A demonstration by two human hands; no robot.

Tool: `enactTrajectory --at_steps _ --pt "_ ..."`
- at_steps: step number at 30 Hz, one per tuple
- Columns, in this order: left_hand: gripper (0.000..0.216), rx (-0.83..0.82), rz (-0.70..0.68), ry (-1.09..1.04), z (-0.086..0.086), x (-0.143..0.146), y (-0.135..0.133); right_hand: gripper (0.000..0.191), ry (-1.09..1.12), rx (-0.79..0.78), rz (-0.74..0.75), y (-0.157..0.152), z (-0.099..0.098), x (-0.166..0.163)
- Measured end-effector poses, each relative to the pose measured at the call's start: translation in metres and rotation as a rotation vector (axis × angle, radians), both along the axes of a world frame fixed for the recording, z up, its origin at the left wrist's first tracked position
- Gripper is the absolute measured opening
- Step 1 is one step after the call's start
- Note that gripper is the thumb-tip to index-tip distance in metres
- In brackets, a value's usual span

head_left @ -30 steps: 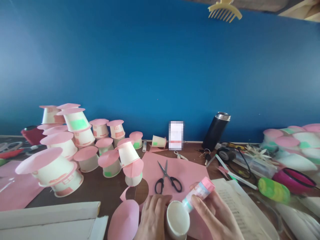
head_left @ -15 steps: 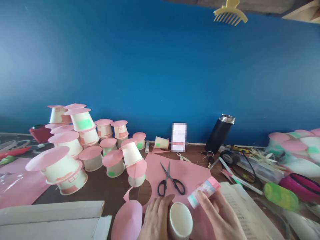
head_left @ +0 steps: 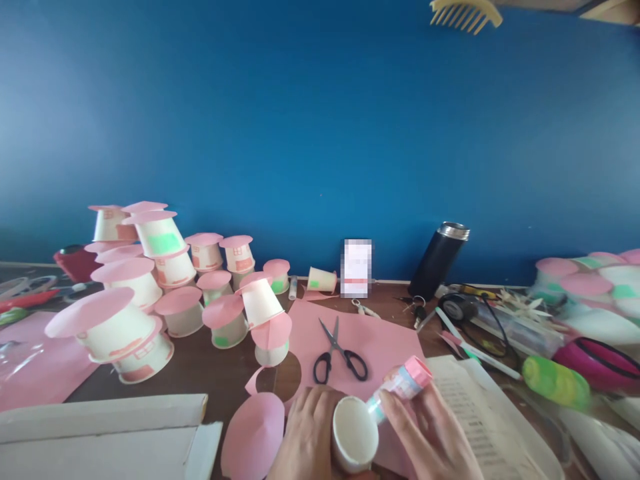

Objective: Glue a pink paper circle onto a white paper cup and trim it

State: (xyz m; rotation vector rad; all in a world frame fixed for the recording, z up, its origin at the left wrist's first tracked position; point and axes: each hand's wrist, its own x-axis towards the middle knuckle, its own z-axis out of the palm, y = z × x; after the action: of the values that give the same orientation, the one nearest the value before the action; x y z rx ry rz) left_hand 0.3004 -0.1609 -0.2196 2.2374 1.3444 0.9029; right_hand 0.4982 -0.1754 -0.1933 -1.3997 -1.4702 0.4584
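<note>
The left hand [head_left: 307, 437] is wrapped around a paper cup [head_left: 353, 435], tipped so the open mouth faces the camera, low over the tabletop [head_left: 210, 373]. The right hand [head_left: 433, 437] pinches a glue stick [head_left: 399, 388], pink end up and away, its lower end meeting the cup's rim at the upper right. Fingers curl round the stick; the thumb side is hidden.

To do this step well, the person would want the cup held firm so the thin rim doesn't buckle, and the stick run lightly round the edge with even pressure, turning the cup rather than the wrist. Both wrists sit low and close, palms angled inward toward each other.

A pink paper disc [head_left: 253, 437] lies just left of the left hand; scissors [head_left: 339, 352] rest on a pink sheet [head_left: 373, 343] beyond. Finished cups with pink tops [head_left: 150, 293] crowd the left side.
</note>
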Motion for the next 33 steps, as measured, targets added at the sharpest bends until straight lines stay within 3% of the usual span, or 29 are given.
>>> enactTrajectory --at_steps 4,8,12,18,24,28,33 --pt "0.062 -0.109 0.037 -0.029 0.01 0.003 -0.007 0.035 0.013 -0.125 0.038 0.015 0.01 0.004" --pt "0.075 -0.2 0.141 -0.137 0.019 0.005 -0.013 0.034 0.159 -0.077 0.11 0.018 0.02 0.008" --pt "0.057 -0.201 0.216 -0.258 0.028 0.007 -0.014 0.03 0.259 -0.058 0.163 0.013 0.02 0.012" --pt "0.054 -0.041 0.081 -0.182 0.03 0.002 -0.009 0.037 0.388 -0.088 0.092 0.019 0.019 0.017" --pt "0.067 0.066 0.004 -0.209 0.01 0.0 -0.005 0.036 0.427 -0.123 0.097 0.016 0.021 0.016" --pt "0.072 0.033 -0.004 -0.186 -0.001 -0.001 -0.004 0.03 0.386 -0.105 0.144 0.014 0.024 0.012" --pt "0.072 -0.062 -0.045 -0.067 0.007 -0.007 -0.005 0.025 0.391 -0.112 0.229 0.013 0.028 0.008"
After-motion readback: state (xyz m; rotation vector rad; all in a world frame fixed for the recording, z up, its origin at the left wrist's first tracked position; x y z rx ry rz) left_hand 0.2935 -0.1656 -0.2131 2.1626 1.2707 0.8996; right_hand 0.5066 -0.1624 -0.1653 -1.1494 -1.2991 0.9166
